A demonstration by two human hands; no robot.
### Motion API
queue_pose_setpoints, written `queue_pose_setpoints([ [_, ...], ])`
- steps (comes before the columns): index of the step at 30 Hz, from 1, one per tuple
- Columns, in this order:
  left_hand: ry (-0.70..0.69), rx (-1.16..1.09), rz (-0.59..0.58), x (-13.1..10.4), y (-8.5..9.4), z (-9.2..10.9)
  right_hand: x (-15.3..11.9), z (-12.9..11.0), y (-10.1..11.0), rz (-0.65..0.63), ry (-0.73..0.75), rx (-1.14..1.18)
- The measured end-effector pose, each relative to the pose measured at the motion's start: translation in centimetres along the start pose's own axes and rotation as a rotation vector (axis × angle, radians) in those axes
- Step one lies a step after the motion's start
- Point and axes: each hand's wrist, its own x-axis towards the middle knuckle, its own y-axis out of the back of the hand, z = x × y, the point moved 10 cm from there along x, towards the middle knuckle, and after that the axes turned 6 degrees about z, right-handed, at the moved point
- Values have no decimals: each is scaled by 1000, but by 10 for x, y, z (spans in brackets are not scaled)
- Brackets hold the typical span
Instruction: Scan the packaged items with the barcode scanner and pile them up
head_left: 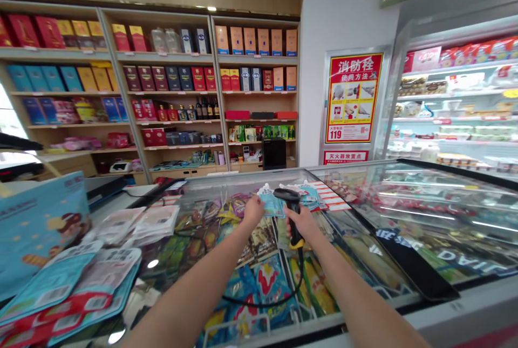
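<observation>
My right hand [304,222] is wrapped round the grip of a black and yellow barcode scanner [288,196], whose head points left. A black cable [279,300] loops down from its handle over the freezer lid. In my left hand [253,212] the fingers pinch the edge of a light blue pouch [272,203], just beside the scanner head. More blue pouches [309,196] and sheets of red-and-white labels [329,197] lie on the glass behind and right of the scanner. What the pouches contain cannot be made out.
The glass-topped chest freezer [435,307] holds many colourful packs. At left lie stacked blue and red pouches [76,288], pale flat packs [156,222] and a blue printed box [38,224]. Shelves of boxed bottles [170,79] stand behind; a lit display fridge [457,121] is at right.
</observation>
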Motion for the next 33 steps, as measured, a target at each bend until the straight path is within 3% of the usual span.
queue_pose_setpoints([
  [4,-6,-254,24,-3,41,-27,-6,9,-10,-58,-61,-48],
  [7,45,-515,18,4,50,-40,-12,11,-18,-118,-80,-93],
  [11,111,-652,4,13,43,-48,-16,11,-19,-139,-104,-139],
  [19,147,-678,-84,9,26,-48,-20,18,-18,-172,-143,-197],
  [33,216,-759,-59,8,24,-54,-22,20,-15,-149,-162,-282],
])
